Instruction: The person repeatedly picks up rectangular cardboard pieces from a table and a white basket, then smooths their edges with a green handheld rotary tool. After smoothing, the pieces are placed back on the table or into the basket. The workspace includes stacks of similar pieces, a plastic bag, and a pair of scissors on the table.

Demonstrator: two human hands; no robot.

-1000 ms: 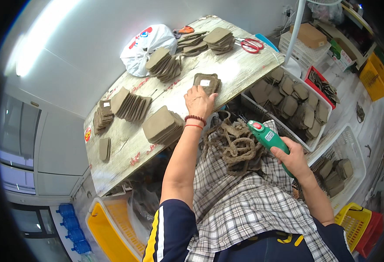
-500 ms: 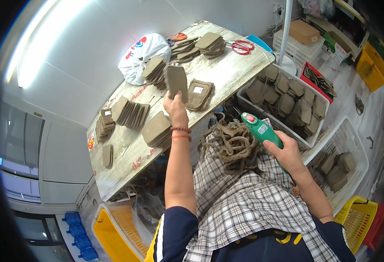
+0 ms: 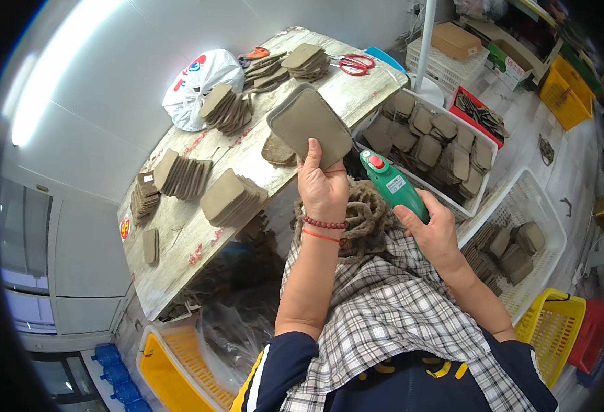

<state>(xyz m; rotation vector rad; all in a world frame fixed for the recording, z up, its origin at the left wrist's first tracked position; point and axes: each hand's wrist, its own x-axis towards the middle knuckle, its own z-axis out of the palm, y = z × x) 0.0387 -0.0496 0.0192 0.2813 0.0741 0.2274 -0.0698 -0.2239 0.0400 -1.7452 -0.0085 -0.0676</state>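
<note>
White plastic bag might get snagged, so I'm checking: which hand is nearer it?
Left: the left hand, holding a brown pad, is right of the white plastic bag; the right hand, holding a green tool, is farther right.

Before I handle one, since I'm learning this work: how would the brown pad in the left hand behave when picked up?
Probably fairly stiff: the pad looks flat though the left hand holds only its lower part. Likely light, being held up one-handed. Its matte surface suggests little slipping.

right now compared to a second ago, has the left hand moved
Yes. Against the table, the left hand has moved from over the tabletop to past the near edge, toward the checked cloth, now holding a brown pad.
</note>
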